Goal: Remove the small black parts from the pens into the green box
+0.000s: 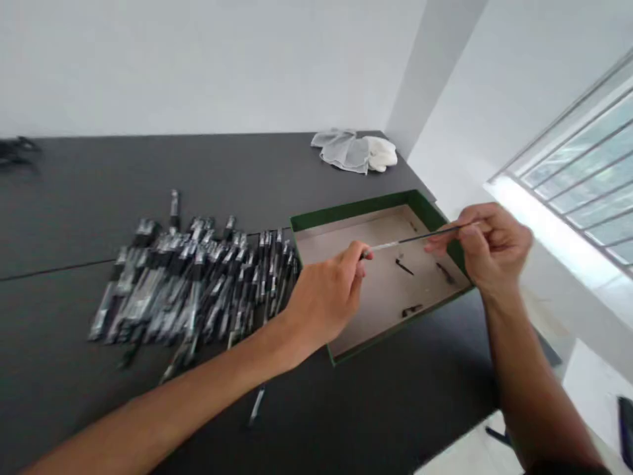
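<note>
My left hand (326, 300) and my right hand (489, 244) hold the two ends of one thin pen refill (413, 239), stretched level between them above a shallow green-rimmed box (346, 212). The left fingers pinch its pale end, the right fingers its dark end. A few small dark pen parts (404, 267) lie on the box's tan floor under the refill. A big heap of black and silver pens (192, 280) lies on the dark table (99, 191) to the left of the box, beside my left forearm.
A crumpled white and grey cloth (356, 150) sits at the table's far right corner. One loose pen (257, 404) lies near the front under my left forearm. A dark object (17, 153) rests at the far left. A window (583, 171) is to the right, pale floor below it.
</note>
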A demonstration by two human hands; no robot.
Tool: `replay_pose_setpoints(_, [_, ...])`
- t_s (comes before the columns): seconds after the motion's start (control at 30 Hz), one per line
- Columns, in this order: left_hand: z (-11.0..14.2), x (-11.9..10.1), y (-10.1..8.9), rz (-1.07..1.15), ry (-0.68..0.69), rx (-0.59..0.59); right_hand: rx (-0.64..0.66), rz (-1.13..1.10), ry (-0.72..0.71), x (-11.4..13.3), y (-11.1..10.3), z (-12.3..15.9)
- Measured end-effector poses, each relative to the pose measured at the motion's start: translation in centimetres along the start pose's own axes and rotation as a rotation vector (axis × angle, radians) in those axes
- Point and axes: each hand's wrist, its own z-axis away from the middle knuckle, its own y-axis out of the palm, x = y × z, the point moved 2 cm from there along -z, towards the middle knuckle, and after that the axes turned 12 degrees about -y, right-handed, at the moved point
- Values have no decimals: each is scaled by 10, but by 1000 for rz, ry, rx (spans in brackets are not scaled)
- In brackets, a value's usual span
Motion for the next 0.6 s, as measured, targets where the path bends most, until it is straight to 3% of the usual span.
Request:
replay_pose_setpoints(0.17, [-1,-3,-4,-51,15,21,6,64,-34,6,-7,4])
replay_pose_setpoints(0.3, [-2,-2,-3,-44,29,33,65,53,40,7,-4,0])
replay_pose_setpoints(0.5, [-3,-2,-1,-14,79,87,364,74,295,1,14,-2])
replay_pose_setpoints(0.6, [-3,-2,0,-30,102,93,508,104,346,0,22,2])
